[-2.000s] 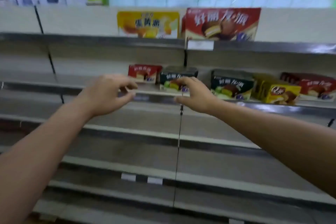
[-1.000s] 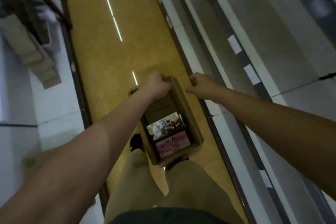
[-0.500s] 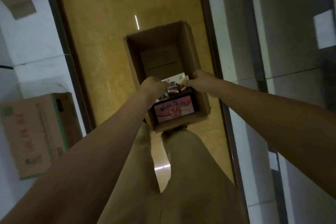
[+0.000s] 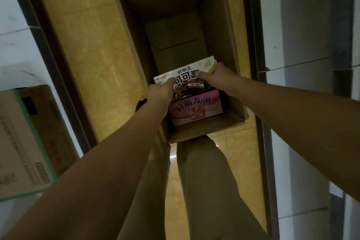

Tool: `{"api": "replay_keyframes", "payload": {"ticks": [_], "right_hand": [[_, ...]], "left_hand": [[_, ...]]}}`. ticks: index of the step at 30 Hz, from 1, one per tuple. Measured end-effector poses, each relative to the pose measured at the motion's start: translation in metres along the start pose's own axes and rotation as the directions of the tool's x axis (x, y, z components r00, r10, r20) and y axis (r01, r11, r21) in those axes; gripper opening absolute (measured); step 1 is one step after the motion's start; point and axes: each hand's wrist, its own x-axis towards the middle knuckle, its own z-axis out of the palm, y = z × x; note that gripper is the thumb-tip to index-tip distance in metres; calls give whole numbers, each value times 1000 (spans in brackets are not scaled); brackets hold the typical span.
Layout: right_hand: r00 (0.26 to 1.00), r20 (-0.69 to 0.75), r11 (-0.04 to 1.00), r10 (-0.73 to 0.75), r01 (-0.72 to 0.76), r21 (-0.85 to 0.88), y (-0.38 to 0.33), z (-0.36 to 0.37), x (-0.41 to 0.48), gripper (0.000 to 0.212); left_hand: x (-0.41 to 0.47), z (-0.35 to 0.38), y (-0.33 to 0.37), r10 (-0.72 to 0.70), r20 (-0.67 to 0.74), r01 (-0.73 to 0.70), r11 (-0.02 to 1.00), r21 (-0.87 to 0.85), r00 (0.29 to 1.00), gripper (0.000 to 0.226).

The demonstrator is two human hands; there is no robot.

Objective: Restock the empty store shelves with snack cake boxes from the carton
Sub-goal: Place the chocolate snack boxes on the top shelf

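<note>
Both hands are down in the open carton [image 4: 132,31] on the floor, one at each short end of the white snack cake box [image 4: 187,73]. The left hand [image 4: 159,91] curls over its left end, and the right hand [image 4: 218,79] clamps its right end with the thumb on the printed face. The box's long axis runs across the carton from hand to hand, so neither hand is nearer, and it looks ready to lift straight up. It is pale cardboard with dark lettering and a pictured chocolate cake, partly overlapping a pink box [image 4: 194,110].
</note>
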Motion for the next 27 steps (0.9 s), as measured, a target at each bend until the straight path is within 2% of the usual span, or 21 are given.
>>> {"api": "replay_keyframes", "payload": {"ticks": [1,4,6,9,11,12,14,18,22,27], "right_hand": [[1000,-18,1000,14,-14,0,-5,1,-1,120],[998,-35,998,54,-52,43,-10,2,8,101],[997,-3,992,79,-79,101,-5,1,27,95],[988,86,970,125,-140,199,-4,-2,44,92],[980,138,949,147,-179,259,-2,-4,54,83],[977,154,937,146,-187,294,-1,-5,58,75],[978,159,912,137,-187,364,4,-6,66,66],[980,141,886,143,-190,423,12,-7,78,69],[982,135,876,131,-178,449,13,-3,82,71],[988,28,866,153,-147,478,11,11,88,65]], "left_hand": [[11,4,-5,-16,-18,16,1000,-24,1000,65],[37,21,-17,-33,-66,30,998,-46,997,93],[52,33,-21,-38,-102,27,994,-104,994,99],[72,40,-22,-98,-123,66,969,-239,988,82],[83,37,-22,-127,-110,87,947,-308,986,65],[88,35,-23,-138,-95,101,941,-322,986,60],[96,32,-25,-146,-23,129,930,-345,989,64],[113,34,-29,-120,117,159,895,-418,986,76],[112,30,-25,-93,210,168,912,-373,973,66],[110,22,-24,-56,342,173,931,-321,938,64]]}}
